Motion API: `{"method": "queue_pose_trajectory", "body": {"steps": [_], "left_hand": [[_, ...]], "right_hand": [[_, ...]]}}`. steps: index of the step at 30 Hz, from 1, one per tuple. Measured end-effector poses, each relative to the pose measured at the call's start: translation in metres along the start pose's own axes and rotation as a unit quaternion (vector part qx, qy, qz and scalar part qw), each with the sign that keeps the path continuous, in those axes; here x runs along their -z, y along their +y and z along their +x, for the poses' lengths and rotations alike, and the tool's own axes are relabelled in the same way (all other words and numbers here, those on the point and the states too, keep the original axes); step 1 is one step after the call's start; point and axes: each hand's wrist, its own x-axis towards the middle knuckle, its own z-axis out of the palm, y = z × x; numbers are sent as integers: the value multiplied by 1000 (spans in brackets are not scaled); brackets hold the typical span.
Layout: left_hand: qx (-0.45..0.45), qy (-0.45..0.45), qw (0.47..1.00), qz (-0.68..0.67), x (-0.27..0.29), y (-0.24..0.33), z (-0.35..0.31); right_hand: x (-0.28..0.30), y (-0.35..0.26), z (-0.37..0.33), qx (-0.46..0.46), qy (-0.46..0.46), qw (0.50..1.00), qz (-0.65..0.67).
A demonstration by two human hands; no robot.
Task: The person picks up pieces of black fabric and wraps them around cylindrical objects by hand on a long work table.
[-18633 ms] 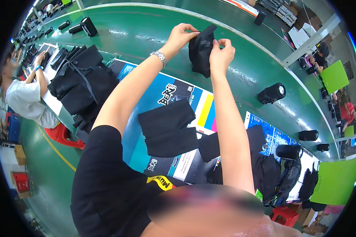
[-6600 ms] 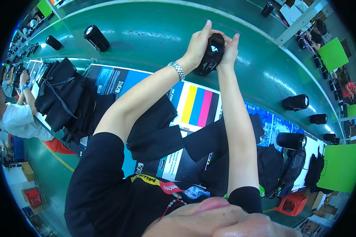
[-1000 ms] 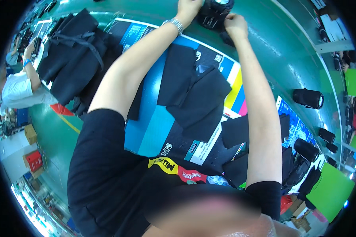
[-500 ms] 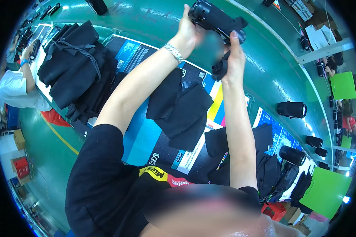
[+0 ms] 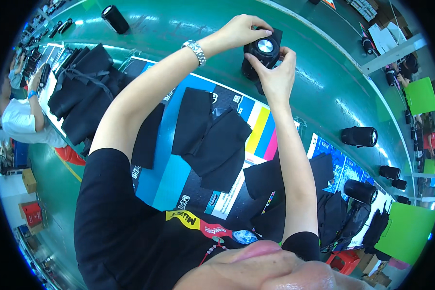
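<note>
At arm's length over the green surface I hold a black cylindrical speaker (image 5: pixel 265 46), its end with a shiny silver disc turned up toward me. My left hand (image 5: pixel 250 30) is closed on the speaker's upper edge, fingertips bent over the rim. My right hand (image 5: pixel 277 72) grips its near right side between thumb and fingers. A dark flap, seemingly black cloth, sticks out behind the speaker at the upper right; how it joins the speaker I cannot tell. Below my arms, cut black fabric pieces (image 5: pixel 212 140) lie overlapping on a printed board (image 5: pixel 166 159).
A thick heap of black fabric (image 5: pixel 82 92) lies at the left, beside a person in a white shirt (image 5: pixel 21 116). More black speakers stand on the green surface, one at far left (image 5: pixel 115 19) and one at right (image 5: pixel 358 137). A bright green panel (image 5: pixel 406 232) is at lower right.
The speaker has gone from lying sideways to end-up, its silver disc now showing. My hands have moved closer together around it, the left one now at its upper edge.
</note>
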Motion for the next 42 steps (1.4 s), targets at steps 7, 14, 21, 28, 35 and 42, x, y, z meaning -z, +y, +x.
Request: {"method": "queue_pose_trajectory", "body": {"steps": [7,14,21,28,35,42], "left_hand": [[204,-254,945,-25,9,12,38],[-4,-301,954,-3,-2,20,60],[144,-388,909,47,-2,44,70],[3,-246,968,47,-5,53,68],[-98,-242,961,95,-2,104,55],[-126,-197,971,54,-4,94,36]], "right_hand": [[15,26,9,-115,-49,980,157],[25,35,12,-116,-80,973,182],[35,48,13,-131,-104,969,182],[45,55,16,-108,-127,957,238],[72,52,31,-95,-166,971,143],[74,57,25,-32,-163,984,71]]}}
